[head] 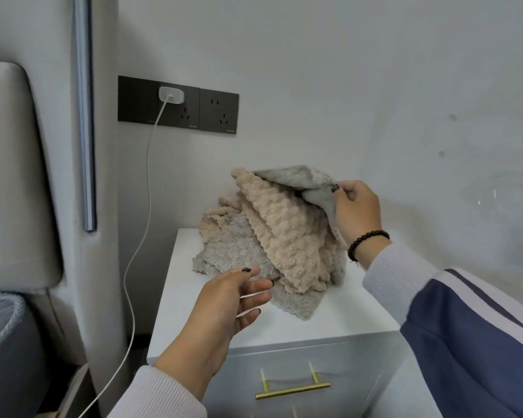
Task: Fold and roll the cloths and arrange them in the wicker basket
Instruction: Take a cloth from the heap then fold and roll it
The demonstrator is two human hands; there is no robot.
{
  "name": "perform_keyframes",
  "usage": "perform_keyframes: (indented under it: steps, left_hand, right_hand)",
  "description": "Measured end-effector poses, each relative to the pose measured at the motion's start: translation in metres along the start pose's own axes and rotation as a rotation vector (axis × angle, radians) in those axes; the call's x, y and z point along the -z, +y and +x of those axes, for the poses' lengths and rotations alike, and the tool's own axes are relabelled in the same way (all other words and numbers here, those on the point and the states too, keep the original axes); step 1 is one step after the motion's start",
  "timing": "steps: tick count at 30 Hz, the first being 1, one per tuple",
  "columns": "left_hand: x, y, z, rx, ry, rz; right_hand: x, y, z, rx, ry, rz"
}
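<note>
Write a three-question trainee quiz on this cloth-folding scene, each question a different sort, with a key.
1. True or false: the right hand pinches a raised cloth by its corner.
2. What is the left hand doing? A) gripping the drawer handle B) reaching open toward the pile C) holding the cable
3. Fill in: the cloths lie on a white ____.

Key: 1 true; 2 B; 3 cabinet.
</note>
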State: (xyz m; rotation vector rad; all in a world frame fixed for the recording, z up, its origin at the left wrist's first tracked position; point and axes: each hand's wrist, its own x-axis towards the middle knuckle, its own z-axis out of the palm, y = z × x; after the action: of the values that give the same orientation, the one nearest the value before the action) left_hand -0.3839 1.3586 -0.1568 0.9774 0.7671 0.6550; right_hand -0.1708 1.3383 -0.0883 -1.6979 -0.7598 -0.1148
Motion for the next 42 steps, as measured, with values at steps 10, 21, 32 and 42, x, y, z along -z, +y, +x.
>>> perform_keyframes:
  steps: [10,21,32,42]
  left_hand:
    - [-0.019,-0.007,-0.009,-0.006,-0.136,-0.052]
    - [-0.021,-0.012,-0.002,-0.009,-0.037,-0.137]
    - [-0.018,-0.019,0.005,0.004,0.099,0.311]
    - [-0.011,-0.026,0.012,0.059,0.069,0.275]
  right_hand:
    - [0.042,-0.011,-0.005,-0.183,-0.167,0.201]
    - [0.045,-0.01,-0.064,0.063,-1.167,-0.299]
    - [-0.018,-0.022,-0.039,0.179,-0.71,-0.496]
    - [-0.021,0.011,-0.051,0.116,-0.382,-0.301]
